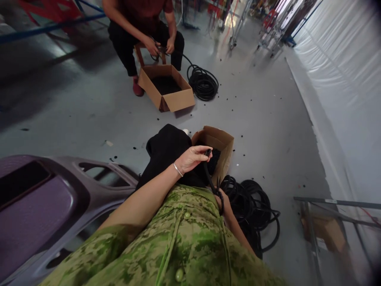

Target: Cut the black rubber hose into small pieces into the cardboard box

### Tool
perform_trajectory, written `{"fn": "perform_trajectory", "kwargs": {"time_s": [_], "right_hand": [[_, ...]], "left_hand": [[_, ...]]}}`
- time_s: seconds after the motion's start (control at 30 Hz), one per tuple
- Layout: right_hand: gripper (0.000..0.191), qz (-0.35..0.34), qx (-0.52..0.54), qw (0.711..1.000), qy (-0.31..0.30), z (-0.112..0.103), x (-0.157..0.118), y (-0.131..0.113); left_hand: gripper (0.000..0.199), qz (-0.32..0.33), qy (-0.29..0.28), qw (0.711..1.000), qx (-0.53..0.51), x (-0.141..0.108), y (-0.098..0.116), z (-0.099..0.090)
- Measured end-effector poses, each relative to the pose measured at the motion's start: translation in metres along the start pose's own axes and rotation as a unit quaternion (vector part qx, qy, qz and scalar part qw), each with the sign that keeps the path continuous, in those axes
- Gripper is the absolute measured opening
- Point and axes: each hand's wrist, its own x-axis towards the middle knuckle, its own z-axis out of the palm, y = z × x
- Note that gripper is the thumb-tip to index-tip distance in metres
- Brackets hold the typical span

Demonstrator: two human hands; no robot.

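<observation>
My left hand (pixel 195 157) is closed in a pinch around the end of a black rubber hose (pixel 209 174), over an open cardboard box (pixel 228 153). From there the hose runs down toward my lap. Low by my right side, my right hand (pixel 225 202) is closed on dark scissors (pixel 220 194), whose pointed blades stick up beside the hose. The hand partly hides their handles. Small black pieces (pixel 216 155) lie inside the box. A loose coil of black hose (pixel 253 198) rests on the floor to the right of my right hand.
Opposite me a seated person (pixel 143 28) handles black hose above another cardboard box (pixel 181 101); a second hose coil (pixel 205 83) lies beside it. A purple plastic chair (pixel 35 230) with a dark phone-like slab stands at left. A metal frame (pixel 336 202) is at right.
</observation>
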Motion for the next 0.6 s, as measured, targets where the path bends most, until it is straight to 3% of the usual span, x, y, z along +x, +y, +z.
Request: {"fn": "perform_trajectory", "kwargs": {"time_s": [0.3,0.53,0.6], "right_hand": [[0.04,0.008,-0.011,0.999,-0.041,0.002,0.002,0.002],[0.028,-0.004,0.009,0.999,-0.049,0.005,-0.006,0.004],[0.032,-0.003,0.004,0.999,-0.043,0.004,-0.006,0.006]], "left_hand": [[0.045,-0.022,-0.006,0.999,-0.03,-0.001,-0.003,-0.004],[0.035,-0.029,0.027,0.998,-0.046,-0.012,-0.004,0.001],[0.034,-0.022,0.06,0.997,-0.048,-0.015,-0.003,0.003]]}}
